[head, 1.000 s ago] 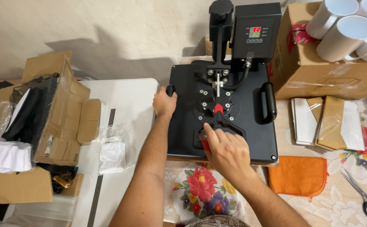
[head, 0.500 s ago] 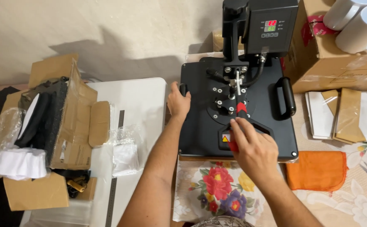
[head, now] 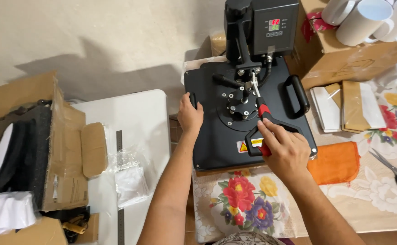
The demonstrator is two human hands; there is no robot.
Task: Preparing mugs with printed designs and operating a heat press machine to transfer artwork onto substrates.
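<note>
A black heat press sits on a table covered by a floral cloth. My right hand is shut on the press's lever handle, which has a red grip section, near the front of the top plate. My left hand grips the small side handle on the plate's left edge. The control box with a lit display stands at the back of the press. A second black side handle sticks up on the right.
An orange cloth, scissors, paper packets and a cardboard box bearing white mugs lie to the right. To the left is a white table with plastic bags, a ruler and an open carton of garments.
The view has shifted, so the press now appears farther right and higher. My right hand has slid along the lever handle toward its front loop; my left hand stays on the side handle.
</note>
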